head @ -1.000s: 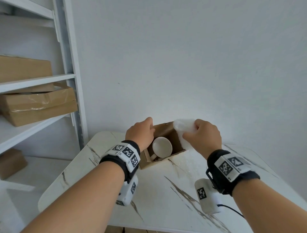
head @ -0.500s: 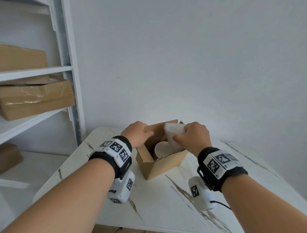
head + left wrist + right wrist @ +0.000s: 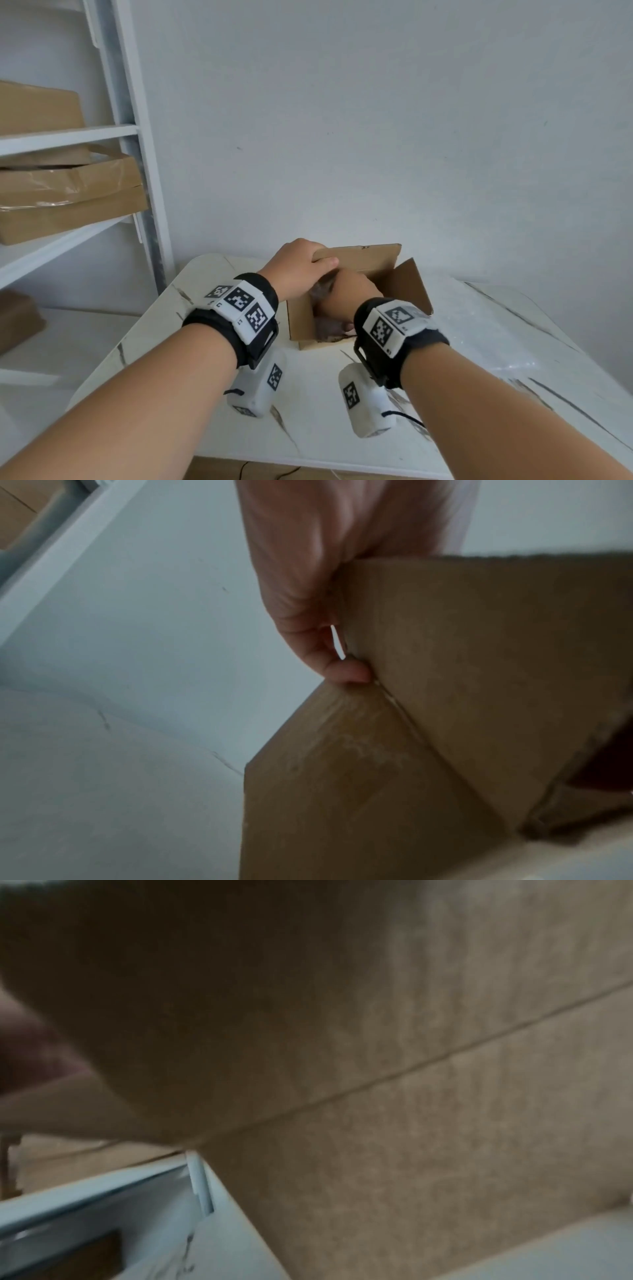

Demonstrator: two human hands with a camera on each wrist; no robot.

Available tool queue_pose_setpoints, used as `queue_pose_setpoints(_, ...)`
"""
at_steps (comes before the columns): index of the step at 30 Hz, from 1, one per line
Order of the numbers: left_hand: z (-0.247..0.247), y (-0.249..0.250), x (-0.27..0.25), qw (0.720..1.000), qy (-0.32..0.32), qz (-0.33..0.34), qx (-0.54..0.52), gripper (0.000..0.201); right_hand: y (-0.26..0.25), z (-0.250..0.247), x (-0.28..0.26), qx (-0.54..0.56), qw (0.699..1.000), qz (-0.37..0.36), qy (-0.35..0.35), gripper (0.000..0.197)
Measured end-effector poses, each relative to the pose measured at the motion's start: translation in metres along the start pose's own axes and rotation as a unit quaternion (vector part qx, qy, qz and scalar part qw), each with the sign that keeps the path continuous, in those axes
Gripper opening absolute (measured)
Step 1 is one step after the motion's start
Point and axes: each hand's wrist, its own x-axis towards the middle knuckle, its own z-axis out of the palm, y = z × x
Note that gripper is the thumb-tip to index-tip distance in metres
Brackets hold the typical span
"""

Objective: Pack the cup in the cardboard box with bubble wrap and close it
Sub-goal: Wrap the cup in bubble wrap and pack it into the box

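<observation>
While your left hand pinches a flap of the cardboard box on the table, the right hand is buried inside; its grip is unreadable. The cup is probably underneath: fragile, so press the soft wrap gently.

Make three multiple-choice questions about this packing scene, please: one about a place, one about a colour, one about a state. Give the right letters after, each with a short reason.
1. Where is the right hand?
A. flat on the table
B. reaching inside the cardboard box
C. on the shelf

2. What colour is the table top?
A. white with dark veins
B. plain black
C. red

3. What is the state of the box?
A. taped shut
C. crushed flat
B. open, with the left hand holding one flap

Answers: 1 B, the head view shows the hand down between the box walls. 2 A, the bare surface is pale with dark streaks. 3 B, the thumb and fingers pinch the upright flap in the head and left wrist views.
</observation>
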Motion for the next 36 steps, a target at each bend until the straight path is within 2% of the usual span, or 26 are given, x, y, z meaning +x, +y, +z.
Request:
queue_pose_setpoints(2, -0.001, 0.0, -0.001, 1.0, -0.007, 0.001, 0.01, 0.034, 0.0, 0.003, 0.001, -0.089, 0.996, -0.006, 0.004, 0.035)
queue_pose_setpoints(5, -0.003, -0.002, -0.004, 1.0, -0.013, 0.006, 0.024, 0.034, 0.006, -0.012, -0.001, -0.22, 0.973, -0.053, -0.036, 0.044)
queue_pose_setpoints(7, -0.004, -0.002, -0.004, 1.0, -0.009, 0.007, 0.025, 0.034, 0.014, -0.035, -0.011, -0.226, 0.969, -0.098, -0.009, 0.046)
queue_pose_setpoints(10, -0.003, -0.001, -0.002, 1.0, -0.018, 0.007, 0.017, 0.029, 0.014, -0.061, -0.032, -0.201, 0.959, -0.194, 0.04, 0.01)
queue_pose_setpoints(11, -0.003, 0.0, -0.001, 1.0, -0.022, 0.008, 0.015, 0.03, 0.014, -0.062, -0.034, -0.224, 0.948, -0.225, 0.031, 0.008)
queue_pose_setpoints(12, -0.003, 0.001, -0.001, 1.0, -0.024, 0.008, 0.016, 0.032, 0.013, -0.059, -0.036, -0.255, 0.934, -0.252, 0.01, 0.016)
queue_pose_setpoints(16, -0.004, 0.003, 0.0, 0.999, -0.023, -0.004, 0.022, 0.042, 0.015, -0.043, -0.03, -0.32, 0.904, -0.266, -0.096, 0.041)
queue_pose_setpoints(18, -0.005, 0.003, 0.0, 0.999, -0.025, -0.01, 0.02, 0.042, 0.013, -0.044, -0.029, -0.355, 0.886, -0.271, -0.124, 0.041)
queue_pose_setpoints(21, -0.005, 0.003, 0.002, 0.999, -0.031, -0.013, 0.006, 0.038, 0.012, -0.04, -0.026, -0.405, 0.843, -0.333, -0.12, 0.035)
queue_pose_setpoints(23, -0.005, 0.004, 0.002, 0.999, -0.037, -0.014, 0.0, 0.04, 0.014, -0.032, -0.022, -0.433, 0.83, -0.319, -0.148, 0.035)
queue_pose_setpoints(25, -0.004, 0.006, 0.001, 0.999, -0.041, -0.012, 0.004, 0.042, 0.013, -0.021, -0.018, -0.492, 0.797, -0.291, -0.195, 0.041)
queue_pose_setpoints(26, -0.004, 0.008, -0.001, 0.999, -0.04, -0.008, 0.009, 0.042, 0.013, -0.017, -0.015, -0.497, 0.793, -0.288, -0.202, 0.041)
queue_pose_setpoints(27, -0.005, 0.009, -0.002, 0.999, -0.038, -0.005, 0.014, 0.038, 0.013, -0.015, -0.013, -0.486, 0.799, -0.29, -0.202, 0.041)
queue_pose_setpoints(30, -0.006, 0.009, -0.002, 0.999, -0.038, 0.0, 0.011, 0.031, 0.013, -0.017, -0.011, -0.383, 0.865, -0.271, -0.177, 0.043)
queue_pose_setpoints(31, -0.006, 0.008, -0.001, 0.999, -0.039, 0.0, 0.009, 0.033, 0.012, -0.017, -0.012, -0.362, 0.877, -0.269, -0.163, 0.041)
queue_pose_setpoints(34, -0.007, 0.003, 0.003, 0.999, -0.041, 0.005, 0.015, 0.028, 0.01, -0.025, -0.015, -0.347, 0.888, -0.293, -0.077, 0.024)
queue_pose_setpoints(36, -0.006, 0.001, 0.007, 0.999, -0.03, 0.0, 0.013, 0.042, 0.011, -0.034, -0.016, -0.358, 0.883, -0.3, -0.037, 0.026)
